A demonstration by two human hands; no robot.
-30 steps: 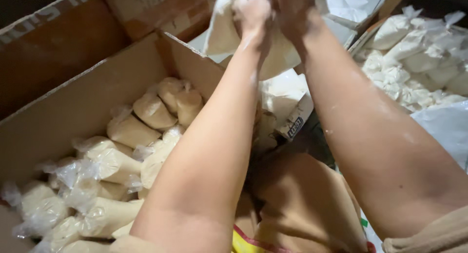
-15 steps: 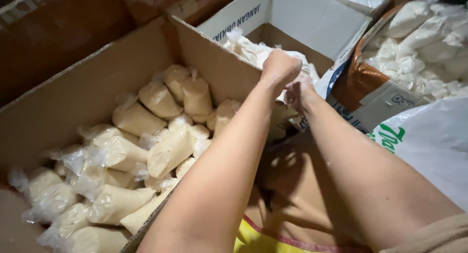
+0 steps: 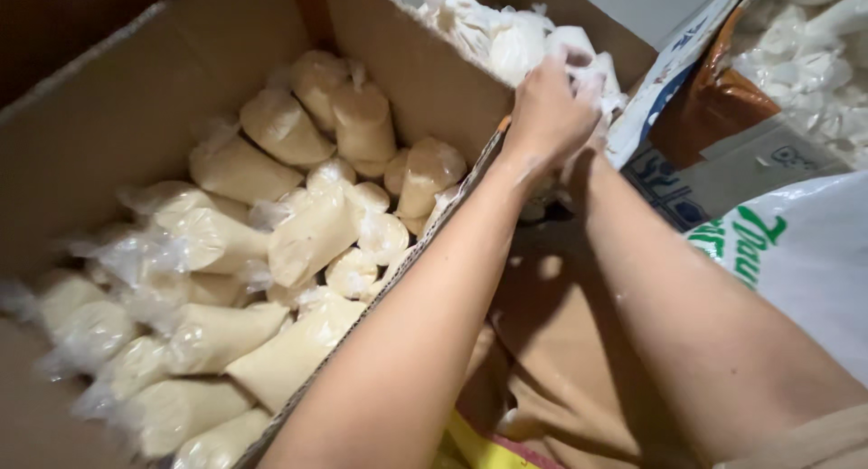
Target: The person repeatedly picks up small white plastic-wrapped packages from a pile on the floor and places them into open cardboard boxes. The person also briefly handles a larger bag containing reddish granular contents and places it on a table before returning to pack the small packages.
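Both hands now sit lower and further right than half a second ago, pressed against the heap of white bags [image 3: 506,35] in the far box [image 3: 624,8]. The left hand [image 3: 542,116] curls its fingers over one clear white bag [image 3: 583,57] at the heap's near edge; the right hand [image 3: 588,148] is mostly hidden behind it, so I cannot tell how its fingers lie. The big cardboard box [image 3: 108,116] on the left holds tied, cream-filled bags [image 3: 307,234] packed loosely. The risk, as I judge it: thin plastic (it looks slippery) may slide out of a one-handed curl, or catch on the cardboard flap [image 3: 452,207] and tear. Neighbouring bags could tumble off the heap.
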